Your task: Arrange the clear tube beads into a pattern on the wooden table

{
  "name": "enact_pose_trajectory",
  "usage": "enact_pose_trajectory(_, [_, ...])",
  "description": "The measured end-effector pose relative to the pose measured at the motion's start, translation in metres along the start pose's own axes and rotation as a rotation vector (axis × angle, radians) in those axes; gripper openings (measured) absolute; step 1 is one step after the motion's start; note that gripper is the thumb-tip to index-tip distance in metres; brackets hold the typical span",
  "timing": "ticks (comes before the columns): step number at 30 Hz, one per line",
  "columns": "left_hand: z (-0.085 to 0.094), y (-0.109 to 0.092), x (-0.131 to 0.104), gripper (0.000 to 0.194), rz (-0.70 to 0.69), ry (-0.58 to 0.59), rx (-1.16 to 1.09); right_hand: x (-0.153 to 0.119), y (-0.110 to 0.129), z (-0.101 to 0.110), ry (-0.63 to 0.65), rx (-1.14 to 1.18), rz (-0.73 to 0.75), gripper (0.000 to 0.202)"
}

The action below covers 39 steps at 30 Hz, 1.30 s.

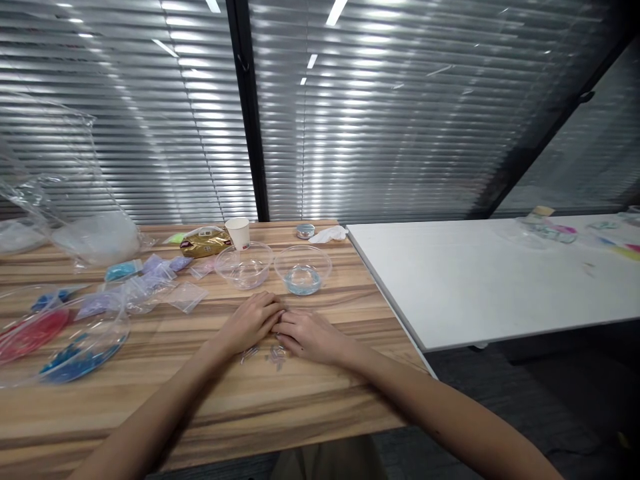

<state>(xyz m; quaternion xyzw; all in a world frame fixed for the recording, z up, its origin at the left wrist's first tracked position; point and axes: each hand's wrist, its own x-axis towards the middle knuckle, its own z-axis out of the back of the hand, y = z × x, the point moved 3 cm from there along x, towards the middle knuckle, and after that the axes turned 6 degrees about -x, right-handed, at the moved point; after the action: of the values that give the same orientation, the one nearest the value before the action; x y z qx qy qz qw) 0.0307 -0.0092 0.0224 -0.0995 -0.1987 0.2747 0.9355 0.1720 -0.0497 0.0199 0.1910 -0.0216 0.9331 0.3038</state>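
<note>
Near the centre of the frame, the left hand and right hand touch with bent fingers, whether grasping something I cannot tell, and a careless slide could scatter small clear pieces lying just below on the worktop.

We list one wood-grain surface, striped, smooth, low sheen. Close in at twelve o'clock, small clear pieces, glossy, plastic-looking. Farther at twelve, two bowls, clear glossy plastic, and one white cup, matt, paper-like. At eleven, one gold packet, shiny, foil-like, and small bags, wrinkled clear plastic. At ten, large dishes, transparent, glossy. At two, we enter one white surface, smooth. Behind, slatted blinds, reflective.
</note>
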Motion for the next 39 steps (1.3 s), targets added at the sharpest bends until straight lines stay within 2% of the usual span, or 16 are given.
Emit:
enact_pose_trajectory(27, [-0.0008,0.0017,-0.0005,0.023,0.019,0.018,-0.021,0.0005,0.0008,0.0046,0.031,0.019,-0.020,0.015])
enact_pose_trajectory(39, [0.0014,-0.0008,0.0009,0.023,0.022,0.033,-0.037,-0.0017,-0.0020,0.0001,0.029,0.026,-0.013,0.016])
